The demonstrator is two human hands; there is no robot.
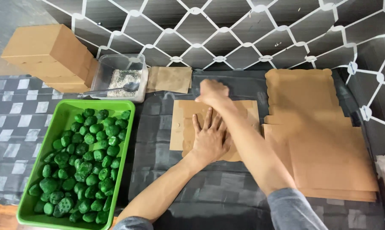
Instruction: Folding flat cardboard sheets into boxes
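The person's left arm comes up from the lower edge of the view and bends inward, so that the left hand [208,138] lies palm down on a flat brown cardboard blank [188,123] in the middle of the dark mat [158,170]. Its fingers are stretched out straight and slightly spread, pressing flat on the sheet and gripping nothing. The right arm, in a grey sleeve pushed up past the elbow, crosses over from the lower right and reaches further away from the body; the right hand [212,91] sits at the far edge of the same blank, blurred, with its fingers seemingly curled downward, and whether they pinch the cardboard's edge cannot be told. The blank is an unfolded, plain tan sheet with faint crease lines, lying flat and partly hidden under both hands. Just right of it lies a stack of larger flat cardboard sheets [324,145]. To the left stands a green tray [65,115] filled with knobbly green balls [84,162], and behind it a clear tub [116,64] with a spoon [111,90] and stacked brown boxes [48,53].
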